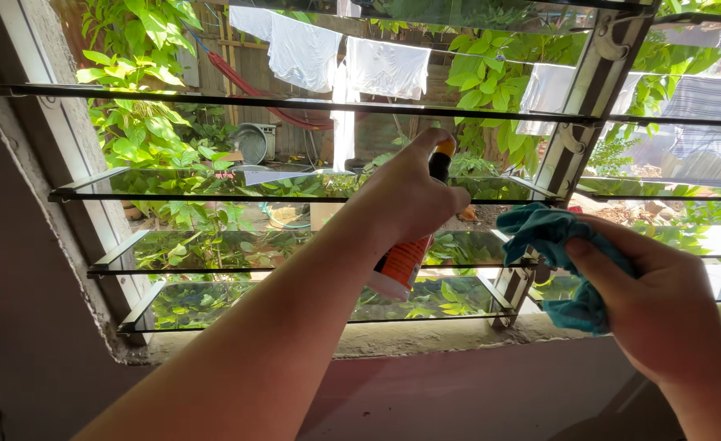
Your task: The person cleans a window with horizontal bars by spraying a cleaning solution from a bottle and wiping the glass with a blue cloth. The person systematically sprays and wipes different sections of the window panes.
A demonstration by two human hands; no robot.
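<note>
My left hand (405, 196) grips an orange and white spray bottle (400, 265) with a black and orange nozzle, held upright in front of the glass louvre slats (213, 196). The nozzle points toward the panes. To the right, my right hand (663, 306) is closed on a crumpled teal cloth (552, 237), which sits against the end of a lower slat beside the metal louvre frame (593, 90). The slats are tilted open, nearly horizontal.
A concrete sill (426, 335) runs under the window, with a dark wall (17, 327) at left. A second louvre section (687, 192) lies right of the frame. Outside are leafy plants (132, 131), hanging white laundry (303, 49) and a metal basin (250, 143).
</note>
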